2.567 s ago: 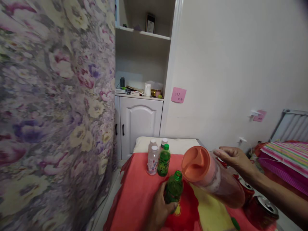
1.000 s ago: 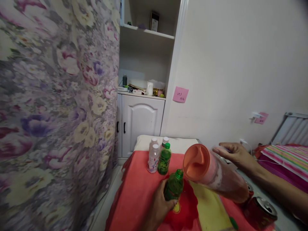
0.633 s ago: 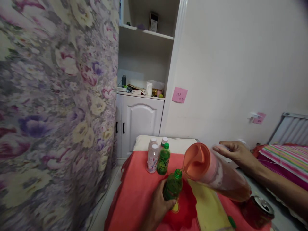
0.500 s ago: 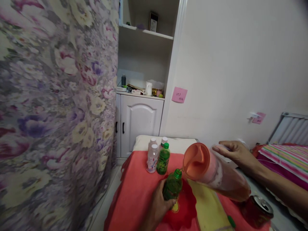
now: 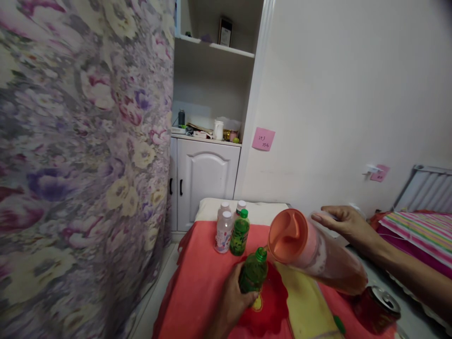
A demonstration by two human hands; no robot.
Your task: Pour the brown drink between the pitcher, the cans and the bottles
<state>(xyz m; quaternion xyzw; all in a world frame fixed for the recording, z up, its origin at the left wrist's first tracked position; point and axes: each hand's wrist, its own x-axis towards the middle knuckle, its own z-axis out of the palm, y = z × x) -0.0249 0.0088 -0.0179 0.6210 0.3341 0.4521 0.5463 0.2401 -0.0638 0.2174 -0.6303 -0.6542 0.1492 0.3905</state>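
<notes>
My left hand (image 5: 231, 301) is wrapped around an uncapped green plastic bottle (image 5: 253, 273), held a little tilted over a red scalloped plate (image 5: 277, 306). My right hand (image 5: 341, 223) grips a clear pitcher (image 5: 328, 261) on its far side; the handle is mostly hidden. The pitcher lies tipped almost on its side, with reddish-brown liquid and foam inside. Its orange lid (image 5: 288, 235) faces left, with the spout edge right at the bottle's mouth. A thin stream between them is hard to make out.
A capped green bottle (image 5: 240, 233) stands beside several clear white-capped bottles (image 5: 223, 235) on the coral tablecloth (image 5: 197, 263). At right are a yellow mat (image 5: 307, 301), a green cap (image 5: 339, 325) and a dark red can (image 5: 376, 310). A floral curtain (image 5: 84, 165) hangs left.
Almost nothing differs. Both hands, the green bottle and the tipped pitcher keep nearly the same positions.
</notes>
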